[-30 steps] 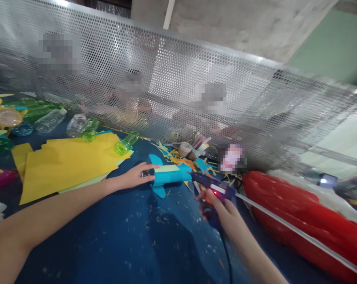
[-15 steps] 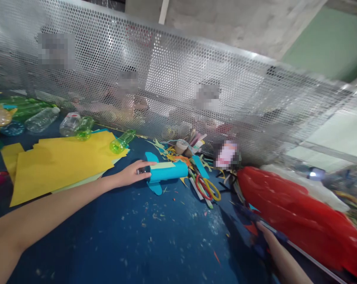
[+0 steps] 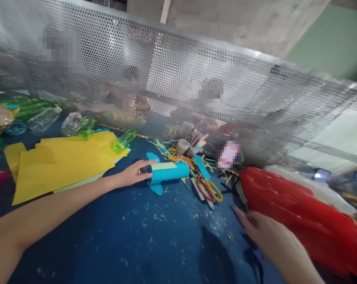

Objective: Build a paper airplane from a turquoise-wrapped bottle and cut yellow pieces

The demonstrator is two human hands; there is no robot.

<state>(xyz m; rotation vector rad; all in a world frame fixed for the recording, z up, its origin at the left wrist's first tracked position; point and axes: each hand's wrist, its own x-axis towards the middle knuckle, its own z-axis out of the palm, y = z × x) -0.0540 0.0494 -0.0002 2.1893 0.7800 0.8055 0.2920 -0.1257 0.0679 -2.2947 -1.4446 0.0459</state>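
Left of centre, yellow paper sheets (image 3: pixel 62 163) lie on the blue table (image 3: pixel 155 244). At centre, the left hand (image 3: pixel 131 175) rests open fingers against the end of the blue paper tube (image 3: pixel 169 172). At lower right, the right hand (image 3: pixel 265 232) is flat, fingers apart and empty, beside a red bag (image 3: pixel 299 213).

no text, number or brand can be read anywhere. the clear bottle (image 3: pixel 70 123), well to the left of the blue paper tube (image 3: pixel 166 172) and just beyond the yellow sheets (image 3: pixel 62 161), wears a pale label with a red edge, too blurred to make out. on the perforated metal screen (image 3: pixel 255 98) behind the tube, high and a little to its left, a reddish mark (image 3: pixel 139 37) shows through the holes. its shapes cannot be told as letters.
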